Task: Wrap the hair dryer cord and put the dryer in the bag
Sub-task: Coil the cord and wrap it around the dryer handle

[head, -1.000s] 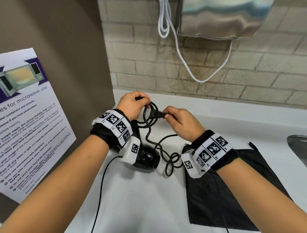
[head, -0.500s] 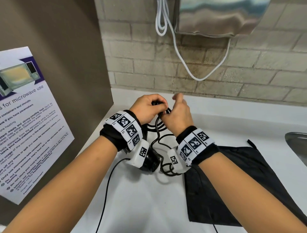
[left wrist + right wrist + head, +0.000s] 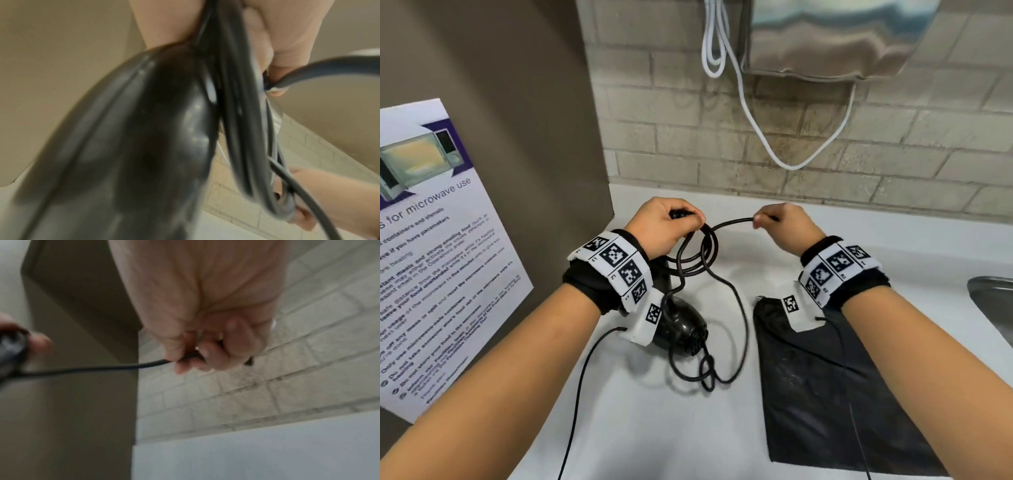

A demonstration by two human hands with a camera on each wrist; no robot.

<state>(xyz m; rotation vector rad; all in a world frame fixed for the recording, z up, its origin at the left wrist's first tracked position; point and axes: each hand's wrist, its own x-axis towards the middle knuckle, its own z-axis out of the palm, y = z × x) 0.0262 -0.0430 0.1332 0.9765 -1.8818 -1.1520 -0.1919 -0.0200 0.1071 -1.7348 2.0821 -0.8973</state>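
**Cord pulled out for a further turn**

Half a second ago the two hands met over the coil; the right hand (image 3: 787, 228) has since drawn away to the right, pinching the plug end of the cord (image 3: 726, 224) and stretching a free arc. The left hand (image 3: 666, 226) grips the gathered loops and the dryer handle. The hair dryer (image 3: 681, 330) hangs below that hand, at the counter (image 3: 654, 428). Slack cord lies beside it. The bag (image 3: 825, 394) lies flat to the right, unopened. Wrapping appears nearly complete; bagging is not yet begun.
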